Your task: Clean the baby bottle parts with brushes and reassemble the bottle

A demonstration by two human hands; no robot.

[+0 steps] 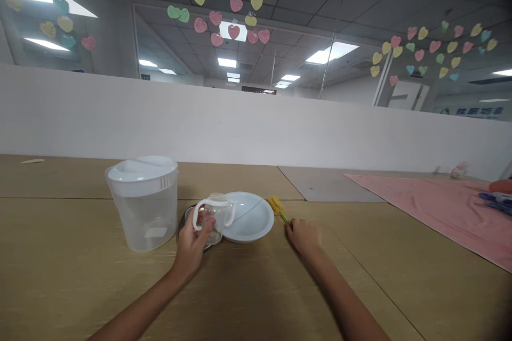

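Note:
My left hand (193,242) grips a small clear cup with two white handles (215,214), holding it just above the wooden table, over a dark metal dish (183,222) mostly hidden behind it. My right hand (303,235) rests on the table with its fingers closed on the green handle of a yellow brush (277,205). The brush head lies beside a white bowl (250,217) that stands between the two hands.
A large clear plastic pitcher (144,202) with a white lid stands left of the cup. A white partition (240,128) runs along the far table edge. A pink cloth (444,208) with some items lies at the right.

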